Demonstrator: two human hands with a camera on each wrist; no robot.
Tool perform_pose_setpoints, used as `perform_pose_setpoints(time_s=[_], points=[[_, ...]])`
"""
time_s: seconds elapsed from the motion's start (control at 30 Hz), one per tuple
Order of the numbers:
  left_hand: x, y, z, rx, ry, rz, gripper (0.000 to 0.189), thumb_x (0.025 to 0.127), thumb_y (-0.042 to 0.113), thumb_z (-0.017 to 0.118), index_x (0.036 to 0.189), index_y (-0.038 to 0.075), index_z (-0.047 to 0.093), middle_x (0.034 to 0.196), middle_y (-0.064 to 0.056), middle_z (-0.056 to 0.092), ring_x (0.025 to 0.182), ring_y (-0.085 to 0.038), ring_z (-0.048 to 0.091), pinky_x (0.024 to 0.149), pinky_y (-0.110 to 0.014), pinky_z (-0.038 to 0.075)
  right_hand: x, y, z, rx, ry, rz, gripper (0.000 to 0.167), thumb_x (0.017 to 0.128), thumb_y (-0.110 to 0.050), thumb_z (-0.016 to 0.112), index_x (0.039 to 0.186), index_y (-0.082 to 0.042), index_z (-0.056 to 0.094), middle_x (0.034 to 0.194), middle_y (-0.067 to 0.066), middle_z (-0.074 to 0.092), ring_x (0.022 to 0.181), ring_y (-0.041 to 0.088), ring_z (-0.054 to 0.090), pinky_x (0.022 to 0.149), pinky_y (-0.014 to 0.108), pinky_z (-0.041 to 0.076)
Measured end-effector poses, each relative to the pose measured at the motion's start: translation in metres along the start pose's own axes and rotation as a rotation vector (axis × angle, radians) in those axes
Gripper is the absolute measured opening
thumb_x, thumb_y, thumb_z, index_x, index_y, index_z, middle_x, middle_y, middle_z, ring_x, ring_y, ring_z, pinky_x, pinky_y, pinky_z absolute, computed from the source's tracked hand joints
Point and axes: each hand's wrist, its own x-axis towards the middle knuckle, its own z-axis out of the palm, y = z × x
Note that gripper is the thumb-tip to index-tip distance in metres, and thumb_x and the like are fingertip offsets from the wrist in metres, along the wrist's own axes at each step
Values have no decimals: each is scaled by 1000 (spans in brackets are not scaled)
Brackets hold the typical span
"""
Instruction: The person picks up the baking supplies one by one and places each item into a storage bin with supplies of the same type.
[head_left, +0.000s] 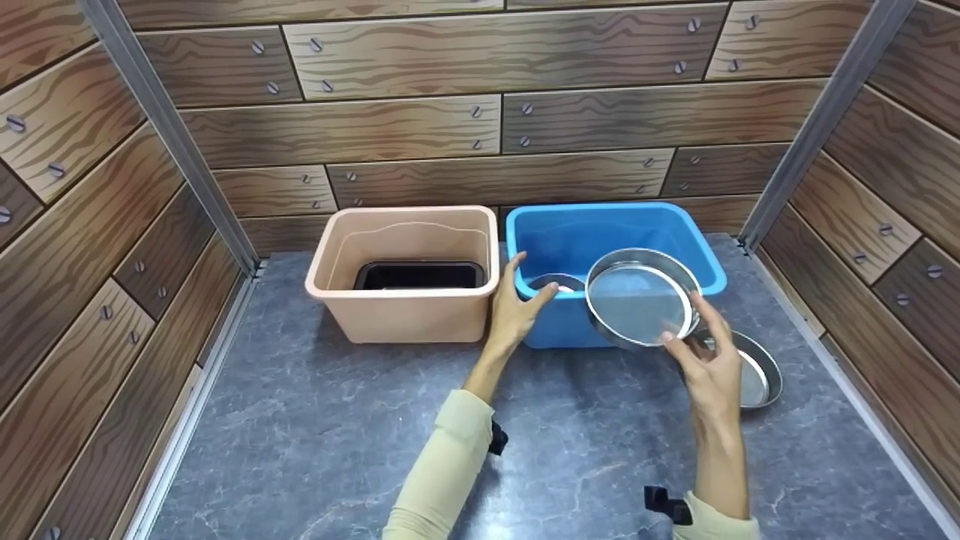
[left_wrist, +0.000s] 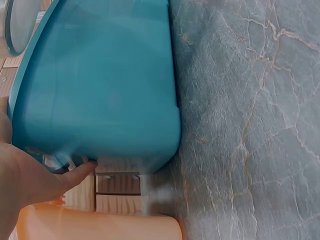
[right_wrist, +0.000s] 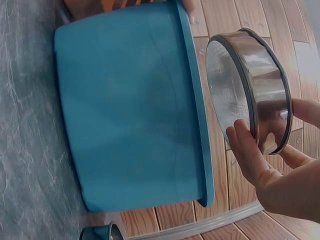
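At the left of the frame's middle stands a peach plastic bin (head_left: 412,319), upright on a grey marbled tabletop (head_left: 315,435). Inside lies a black rectangular pan (head_left: 420,274), its lower part hidden by the bin's near wall.

At centre, a person's left hand (head_left: 514,311) rests at the near left corner of a blue plastic bin (head_left: 559,330), thumb and index finger spread apart; how firmly it presses, I cannot tell. Inside that corner sits a round metal-rimmed piece (head_left: 555,278), mostly hidden by the bin's wall and the thumb; what kind it is stays unclear.

Right of centre, the right hand (head_left: 712,367) pinches the edge of a round metal sieve (head_left: 637,300), thumb on one side, fingers on the other. The sieve is tilted, above the blue bin's near rim and apart from it in the right wrist view.

Held only at one edge, the sieve could twist or slip; carried too low, it could catch the rim or knock the piece inside.

At lower right, a second sieve (head_left: 756,382) lies on the tabletop, partly covered by the right hand; the left wrist view cuts it off altogether.
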Motion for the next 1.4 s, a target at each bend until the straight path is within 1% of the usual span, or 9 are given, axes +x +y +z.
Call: perform_pose_setpoints(time_s=[0.13,0.23,0.37,0.47,0.67,0.87,1.1,1.17,1.4], points=[[-1,-1,0,5,2,-2,82,91,41,81,159,21,41,165,-8,38,151,-27,36,123,-48,31,3,4,6,-5,-15,-16,66,88,19,69,149,-1,54,148,7,45,104,18,72,92,20,55],[-1,0,0,6,7,3,82,91,41,80,159,19,41,165,-8,39,151,-28,36,123,-48,31,6,6,11,-10,-23,-22,67,87,19,69,150,0,53,147,6,46,107,20,71,99,22,53],[-1,-1,0,19,15,8,81,90,41,81,159,20,42,164,-7,41,151,-26,37,122,-46,32,11,8,16,-52,-12,-27,65,88,15,70,149,-1,54,146,6,47,119,18,61,105,22,47],[0,-2,1,32,21,10,81,89,41,81,158,21,43,163,-5,43,150,-24,39,122,-43,33,15,8,18,-88,2,-29,65,88,12,72,149,-3,55,145,6,48,121,19,54,102,21,46],[1,-3,2,31,25,19,81,89,40,81,158,18,43,162,-9,43,149,-26,39,122,-44,33,24,9,23,-100,9,-22,66,88,9,75,150,-3,54,147,9,46,120,26,53,91,18,50],[1,-3,2,33,22,18,81,90,40,81,158,19,43,163,-8,43,150,-26,39,122,-44,32,33,11,29,-123,2,-30,66,89,7,75,150,-2,53,152,11,44,133,26,46,97,20,47],[0,-3,1,26,17,10,81,89,40,81,158,21,43,164,-7,41,150,-25,38,122,-44,32,45,15,36,-156,-11,-9,68,89,4,76,152,-3,51,157,14,39,125,25,50,95,20,48],[0,-3,0,31,16,10,81,90,40,81,158,19,42,164,-7,41,150,-25,38,122,-43,32,48,16,38,-165,-17,-1,69,89,4,76,152,-3,51,158,15,38,124,27,50,94,19,49],[-1,-2,0,28,9,10,82,90,43,80,159,21,42,163,-4,42,150,-23,38,122,-44,33,58,20,45,-172,-31,-1,68,91,4,75,153,-1,48,159,17,36,136,39,45,104,27,47]])
